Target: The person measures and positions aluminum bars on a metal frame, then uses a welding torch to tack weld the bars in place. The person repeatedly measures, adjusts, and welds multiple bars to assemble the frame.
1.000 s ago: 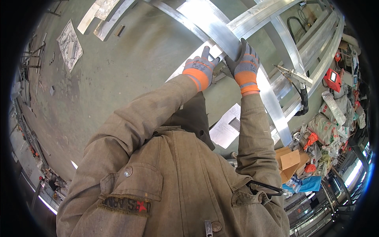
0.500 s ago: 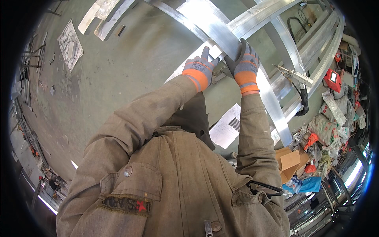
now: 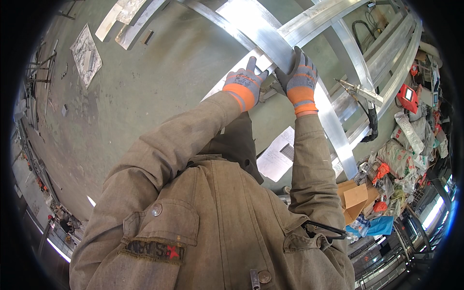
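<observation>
Both my hands wear grey gloves with orange cuffs. My right hand (image 3: 300,81) grips the near end of a wide, shiny metal profile (image 3: 258,31), its fingers along the right side and the thumb at the end. Just left of it, my left hand (image 3: 244,85) holds a narrower bright metal bar (image 3: 264,63) beside that end, between the raised index finger and the thumb. Its other fingers are partly hidden. The wide profile lies across a frame of long metal beams (image 3: 321,19).
A welding torch-like tool (image 3: 362,92) with a black cable rests on the beams at right. Beyond are a red device (image 3: 407,99), plastic bags and a cardboard box (image 3: 354,198). A printed sheet (image 3: 276,155) lies near my right forearm. Metal strips (image 3: 137,26) lie at far left.
</observation>
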`<move>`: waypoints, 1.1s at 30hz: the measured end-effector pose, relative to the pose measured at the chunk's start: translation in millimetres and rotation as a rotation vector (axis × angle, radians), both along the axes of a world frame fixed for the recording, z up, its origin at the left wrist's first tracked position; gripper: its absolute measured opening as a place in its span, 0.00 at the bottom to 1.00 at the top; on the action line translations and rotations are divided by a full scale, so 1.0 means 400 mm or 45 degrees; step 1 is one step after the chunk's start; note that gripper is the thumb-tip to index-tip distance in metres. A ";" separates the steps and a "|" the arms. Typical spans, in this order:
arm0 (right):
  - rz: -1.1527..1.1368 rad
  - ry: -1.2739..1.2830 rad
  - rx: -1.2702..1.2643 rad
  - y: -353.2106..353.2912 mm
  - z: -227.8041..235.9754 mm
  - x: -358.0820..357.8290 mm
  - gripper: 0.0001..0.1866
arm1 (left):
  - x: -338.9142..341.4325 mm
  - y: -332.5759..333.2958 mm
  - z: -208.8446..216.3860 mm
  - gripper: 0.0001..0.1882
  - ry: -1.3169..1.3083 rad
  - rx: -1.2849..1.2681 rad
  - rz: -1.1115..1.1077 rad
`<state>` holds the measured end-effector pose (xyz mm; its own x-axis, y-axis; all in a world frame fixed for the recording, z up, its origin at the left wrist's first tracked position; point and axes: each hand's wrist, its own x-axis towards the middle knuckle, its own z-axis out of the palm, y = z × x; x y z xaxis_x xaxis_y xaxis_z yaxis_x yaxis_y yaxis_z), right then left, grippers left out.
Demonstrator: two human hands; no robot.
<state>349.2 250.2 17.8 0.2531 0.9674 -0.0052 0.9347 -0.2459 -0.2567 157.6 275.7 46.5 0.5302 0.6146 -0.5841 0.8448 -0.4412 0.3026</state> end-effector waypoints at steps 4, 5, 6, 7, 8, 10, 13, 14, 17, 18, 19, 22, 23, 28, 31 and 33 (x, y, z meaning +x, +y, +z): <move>-0.003 -0.013 -0.006 0.003 -0.001 -0.001 0.50 | 0.000 0.002 0.000 0.40 0.007 -0.014 -0.006; -0.007 -0.011 -0.012 0.003 0.000 -0.001 0.49 | 0.000 0.002 0.001 0.40 0.009 -0.015 -0.012; 0.001 -0.017 -0.006 0.003 0.000 -0.001 0.49 | -0.001 0.002 0.001 0.40 0.001 -0.015 -0.004; 0.005 -0.018 -0.002 0.003 0.000 0.000 0.49 | -0.001 0.002 0.003 0.40 -0.005 -0.012 0.000; 0.004 -0.017 -0.002 0.003 0.001 0.000 0.49 | -0.002 0.002 0.004 0.40 -0.011 -0.010 0.004; 0.010 -0.026 0.004 0.002 0.001 -0.001 0.49 | -0.001 0.003 0.008 0.41 -0.005 -0.023 0.007; 0.009 -0.036 0.007 0.001 0.001 -0.001 0.49 | -0.001 0.008 0.013 0.42 0.008 -0.047 -0.009; 0.006 -0.035 0.008 0.001 0.000 -0.002 0.49 | -0.001 0.009 0.014 0.43 0.014 -0.050 -0.018; 0.007 -0.009 0.022 0.000 -0.003 -0.001 0.49 | 0.000 0.009 0.014 0.44 0.014 -0.053 -0.017; 0.009 -0.011 0.019 0.000 -0.004 0.000 0.48 | 0.000 0.008 0.014 0.43 0.011 -0.051 -0.010; 0.007 -0.012 0.017 0.000 -0.005 0.000 0.48 | 0.000 0.007 0.013 0.42 0.011 -0.051 -0.004; 0.010 -0.015 0.011 0.000 -0.003 -0.001 0.48 | -0.001 0.004 0.009 0.41 0.011 -0.055 0.002; 0.009 -0.012 0.007 0.001 -0.001 -0.002 0.48 | -0.001 0.004 0.007 0.41 0.008 -0.046 -0.001; -0.009 -0.052 -0.028 0.004 0.015 -0.009 0.49 | -0.011 0.008 0.007 0.41 -0.026 -0.061 -0.004; -0.051 0.004 0.093 -0.014 0.041 0.031 0.46 | -0.034 0.005 0.019 0.40 -0.072 -0.077 -0.001; -0.073 0.073 0.253 -0.046 0.068 0.082 0.42 | -0.065 -0.003 0.032 0.34 -0.163 -0.043 0.027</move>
<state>382.0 231.7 45.0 0.3129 0.9348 0.1680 0.9030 -0.2379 -0.3578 131.7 274.4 59.4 0.5888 0.6077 -0.5329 0.8074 -0.4111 0.4232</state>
